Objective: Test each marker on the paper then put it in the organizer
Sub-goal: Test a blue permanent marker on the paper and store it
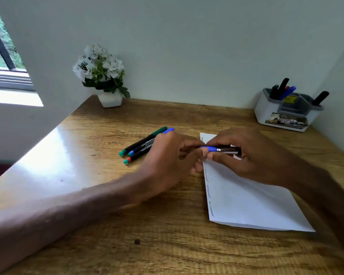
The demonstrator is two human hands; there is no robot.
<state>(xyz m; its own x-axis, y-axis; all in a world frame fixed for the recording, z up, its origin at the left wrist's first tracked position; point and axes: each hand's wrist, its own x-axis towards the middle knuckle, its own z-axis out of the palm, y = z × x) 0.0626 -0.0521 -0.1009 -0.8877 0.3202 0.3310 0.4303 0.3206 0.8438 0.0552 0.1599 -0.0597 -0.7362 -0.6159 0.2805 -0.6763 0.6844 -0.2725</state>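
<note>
Both my hands meet above the left edge of the white paper (252, 205). My right hand (244, 155) grips the dark barrel of a blue marker (219, 149), held level. My left hand (167, 165) pinches that marker's blue end; whether the cap is on or off is hidden by the fingers. Short scribbles run down the paper's left edge. Three more markers (141, 145) lie side by side on the wooden table (107, 195), just left of my left hand. The white organizer (286, 112) stands at the back right with several markers upright in it.
A white pot of white flowers (105, 76) stands at the table's back left corner by the wall. A window is at the far left. Walls close in the table at the back and right.
</note>
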